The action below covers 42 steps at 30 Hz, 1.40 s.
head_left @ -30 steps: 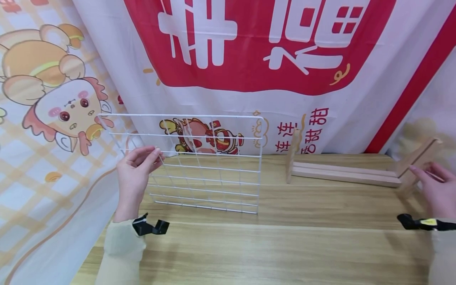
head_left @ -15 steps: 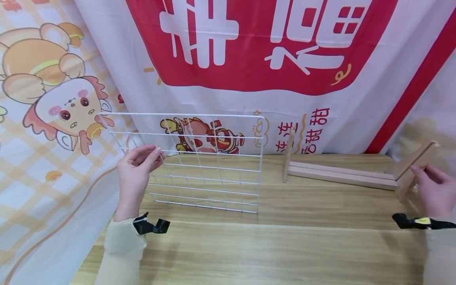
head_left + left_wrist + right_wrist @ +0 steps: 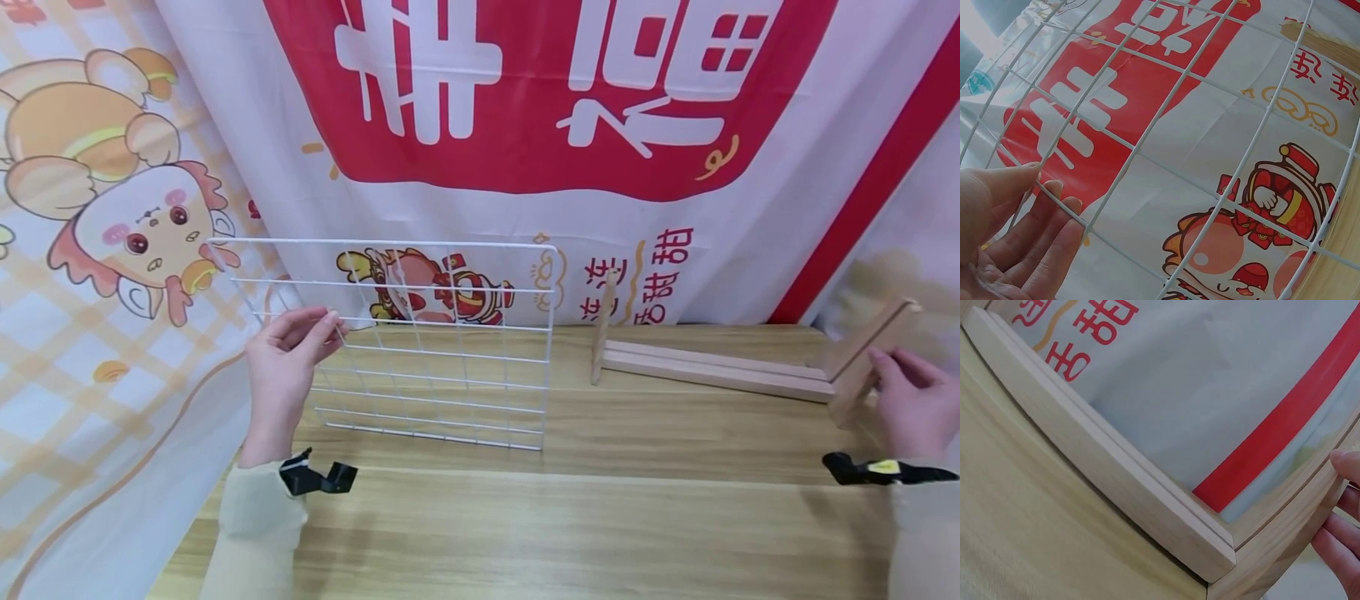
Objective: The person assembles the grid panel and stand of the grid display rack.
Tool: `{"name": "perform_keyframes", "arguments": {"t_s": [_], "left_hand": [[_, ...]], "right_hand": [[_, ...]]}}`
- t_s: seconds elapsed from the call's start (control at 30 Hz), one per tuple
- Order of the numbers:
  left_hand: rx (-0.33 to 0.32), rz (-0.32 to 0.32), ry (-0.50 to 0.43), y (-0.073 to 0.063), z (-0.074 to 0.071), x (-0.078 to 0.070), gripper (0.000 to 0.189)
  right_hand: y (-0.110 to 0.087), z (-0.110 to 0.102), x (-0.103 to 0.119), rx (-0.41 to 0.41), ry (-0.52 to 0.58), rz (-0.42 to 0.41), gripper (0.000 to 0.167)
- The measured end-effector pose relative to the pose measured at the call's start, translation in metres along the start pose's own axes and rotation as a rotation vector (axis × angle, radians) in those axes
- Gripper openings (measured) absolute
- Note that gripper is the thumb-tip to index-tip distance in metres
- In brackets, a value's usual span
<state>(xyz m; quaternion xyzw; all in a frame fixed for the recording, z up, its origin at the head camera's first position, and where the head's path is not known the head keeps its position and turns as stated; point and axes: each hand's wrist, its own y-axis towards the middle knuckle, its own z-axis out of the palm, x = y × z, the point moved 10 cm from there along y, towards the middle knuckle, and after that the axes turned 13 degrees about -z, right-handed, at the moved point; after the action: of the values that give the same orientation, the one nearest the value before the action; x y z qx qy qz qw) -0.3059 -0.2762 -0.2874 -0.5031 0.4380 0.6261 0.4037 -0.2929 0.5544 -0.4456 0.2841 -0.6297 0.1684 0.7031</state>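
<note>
A white wire grid panel [image 3: 427, 361] stands upright on the wooden table, and my left hand [image 3: 288, 358] pinches one of its wires near the left side. The left wrist view shows the thumb and fingers of that hand [image 3: 1022, 231] closed about a grid wire [image 3: 1135, 150]. At the right, a grooved wooden frame [image 3: 720, 372] has a long bottom bar and an upright piece at each end. My right hand [image 3: 915, 400] grips its right upright [image 3: 862, 358]. In the right wrist view a groove runs along the bar [image 3: 1104, 450] and up the upright [image 3: 1291, 519].
The wood-grain table [image 3: 562, 533] reaches toward me. Behind it hangs a white cloth with a red printed patch [image 3: 525, 158]. A checked cloth with a cartoon animal [image 3: 112, 208] hangs at the left.
The wooden frame and my right hand have shifted a little to the left, toward the grid panel. My left hand and the grid panel look unmoved.
</note>
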Motion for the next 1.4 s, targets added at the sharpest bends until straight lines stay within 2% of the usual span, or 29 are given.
{"name": "perform_keyframes", "arguments": {"t_s": [0.13, 0.23, 0.4, 0.63, 1.13, 1.4], "left_hand": [[-0.002, -0.004, -0.003, 0.000, 0.000, 0.000, 0.027], [-0.007, -0.005, 0.005, 0.000, -0.001, 0.000, 0.027], [-0.013, -0.006, 0.039, -0.001, -0.001, 0.001, 0.028], [-0.022, -0.021, 0.056, -0.001, -0.003, 0.005, 0.029], [-0.023, -0.017, 0.033, 0.000, -0.004, 0.004, 0.028], [-0.019, -0.015, 0.038, -0.001, -0.003, 0.002, 0.029]], "right_hand": [[0.001, 0.000, 0.006, 0.020, -0.017, -0.101, 0.022], [0.000, 0.000, 0.008, 0.038, -0.052, -0.150, 0.022], [-0.002, 0.001, 0.008, 0.040, -0.067, -0.168, 0.025], [-0.008, 0.003, 0.015, 0.050, -0.150, -0.254, 0.031], [-0.024, 0.011, 0.025, 0.034, -0.218, -0.325, 0.032], [-0.033, 0.017, 0.027, 0.066, -0.239, -0.287, 0.037]]}}
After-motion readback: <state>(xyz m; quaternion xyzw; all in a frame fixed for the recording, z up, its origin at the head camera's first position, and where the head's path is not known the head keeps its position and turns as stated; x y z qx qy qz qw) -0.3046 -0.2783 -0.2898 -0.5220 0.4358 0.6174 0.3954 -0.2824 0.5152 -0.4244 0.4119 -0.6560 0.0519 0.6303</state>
